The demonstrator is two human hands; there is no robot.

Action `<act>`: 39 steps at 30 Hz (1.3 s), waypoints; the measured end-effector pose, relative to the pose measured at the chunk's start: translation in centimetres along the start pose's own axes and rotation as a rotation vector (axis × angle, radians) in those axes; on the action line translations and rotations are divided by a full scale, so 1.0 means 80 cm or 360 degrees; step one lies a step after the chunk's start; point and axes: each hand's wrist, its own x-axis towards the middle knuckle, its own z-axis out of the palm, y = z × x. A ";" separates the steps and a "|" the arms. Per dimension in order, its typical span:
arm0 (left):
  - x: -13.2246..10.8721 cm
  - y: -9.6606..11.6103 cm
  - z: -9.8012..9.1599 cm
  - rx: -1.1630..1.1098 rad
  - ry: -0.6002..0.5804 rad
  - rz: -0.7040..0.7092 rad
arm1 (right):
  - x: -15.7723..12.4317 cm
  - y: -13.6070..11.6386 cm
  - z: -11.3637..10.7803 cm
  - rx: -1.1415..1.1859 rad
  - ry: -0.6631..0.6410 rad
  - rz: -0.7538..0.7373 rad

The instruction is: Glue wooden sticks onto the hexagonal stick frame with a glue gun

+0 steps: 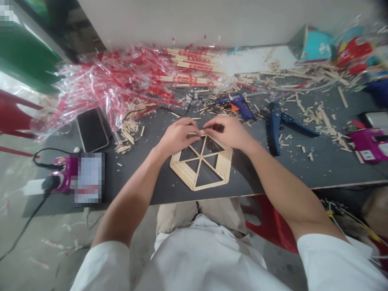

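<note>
A hexagonal frame of pale wooden sticks (pixel 200 157) lies on the dark table, with spokes meeting at its middle. Rows of sticks fill parts of its lower left and right sides. At its far edge, my left hand (pixel 184 134) has its fingers closed around a short stick piece lying along that edge. My right hand (pixel 226 130) pinches at the same far edge, just right of the left fingertips; what lies between its fingertips is too small to tell. The fingertips of both hands nearly touch.
Behind the hands lie a blue glue gun (pixel 238 106) and wrapped chopsticks (pixel 194 60). Blue cutters (pixel 275 125) rest at the right among stick scraps. A phone (pixel 92 130), a purple power strip (pixel 65 173) and red-and-clear wrappers (pixel 115 76) are at the left.
</note>
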 end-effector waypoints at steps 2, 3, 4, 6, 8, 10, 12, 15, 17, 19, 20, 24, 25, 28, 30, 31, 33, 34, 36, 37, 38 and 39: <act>0.000 -0.001 0.000 -0.0008 0.0001 -0.0009 | 0.000 -0.001 -0.001 0.0016 -0.0007 0.0004; 0.000 -0.001 0.001 -0.0010 0.0007 -0.0008 | 0.000 -0.001 -0.001 0.0019 -0.0011 0.0006; -0.001 -0.001 0.001 -0.0011 0.0014 -0.0004 | 0.000 -0.001 -0.001 0.0020 -0.0014 0.0008; -0.001 -0.002 0.002 -0.0014 0.0032 0.0009 | 0.000 -0.001 -0.001 0.0014 -0.0023 0.0010; -0.001 -0.002 0.002 -0.0015 0.0040 0.0019 | 0.000 0.000 -0.001 -0.0002 -0.0024 0.0006; -0.002 -0.002 0.002 -0.0005 0.0040 0.0022 | 0.000 0.000 -0.001 -0.0012 -0.0020 -0.0001; -0.002 -0.002 0.002 0.0023 0.0042 0.0029 | 0.000 0.001 0.000 -0.0013 -0.0019 -0.0009; -0.002 -0.001 0.001 0.0098 0.0028 0.0056 | 0.000 0.001 0.000 -0.0011 -0.0026 -0.0011; -0.002 0.000 0.000 0.0143 0.0005 0.0072 | 0.000 0.002 -0.001 -0.0005 -0.0037 -0.0002; -0.002 0.001 0.000 0.0163 -0.0004 0.0076 | 0.001 0.003 0.000 0.0006 -0.0044 0.0007; -0.002 0.001 0.000 0.0164 -0.0004 0.0074 | 0.001 0.003 0.000 0.0011 -0.0047 0.0008; -0.002 0.002 -0.001 0.0153 -0.0009 0.0056 | 0.001 0.005 0.000 0.0016 -0.0044 -0.0008; -0.002 0.002 -0.001 0.0151 -0.0012 0.0049 | 0.001 0.005 0.000 0.0019 -0.0040 -0.0012; -0.003 0.001 -0.001 0.0145 -0.0013 0.0037 | 0.000 0.005 0.000 0.0032 -0.0036 -0.0012; -0.003 0.001 0.000 0.0143 -0.0008 0.0037 | 0.001 0.005 0.000 0.0034 -0.0037 -0.0010; -0.003 0.001 0.000 0.0145 -0.0003 0.0041 | 0.001 0.006 0.000 0.0032 -0.0034 -0.0011; -0.003 0.001 0.001 0.0156 0.0003 0.0051 | 0.001 0.007 0.001 0.0024 -0.0025 -0.0014; -0.003 0.001 0.001 0.0166 0.0002 0.0055 | 0.001 0.007 0.001 0.0019 -0.0023 -0.0012; -0.003 0.002 0.000 0.0186 -0.0004 0.0064 | 0.001 0.007 0.002 0.0013 -0.0023 0.0001; -0.003 0.003 0.000 0.0194 -0.0005 0.0066 | 0.001 0.006 0.002 0.0012 -0.0020 0.0010; -0.002 0.003 0.000 0.0201 -0.0006 0.0066 | 0.001 0.005 0.003 0.0014 -0.0015 0.0019; -0.002 0.003 0.000 0.0204 -0.0006 0.0065 | 0.000 0.004 0.002 0.0019 -0.0010 0.0031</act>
